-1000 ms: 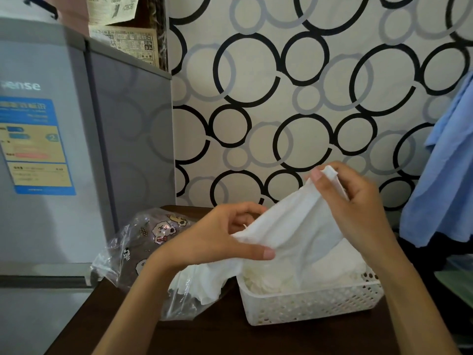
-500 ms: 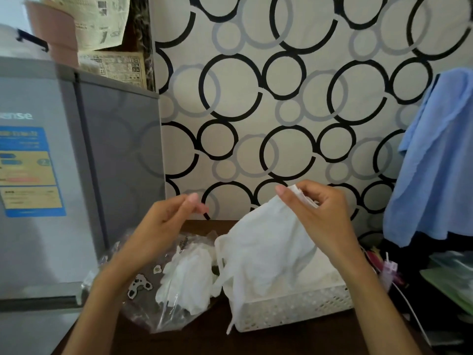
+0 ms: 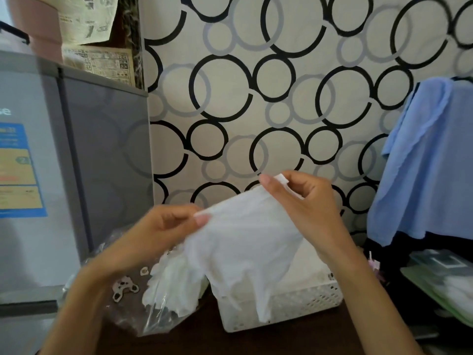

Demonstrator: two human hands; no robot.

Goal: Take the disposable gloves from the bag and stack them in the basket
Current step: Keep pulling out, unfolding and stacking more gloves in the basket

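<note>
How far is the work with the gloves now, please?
Partly done. White gloves seem to lie already in the basket, though the held one hides most of it. In hand: the left hand and right hand each pinch a top corner of one glove, spread above the basket. Left to do: lay this glove down, then move the bunch of gloves at the mouth of the bag.

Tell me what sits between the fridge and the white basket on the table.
In the head view, the clear bag with leftover gloves lies between the fridge and the basket; the left hand hovers over it.
</note>
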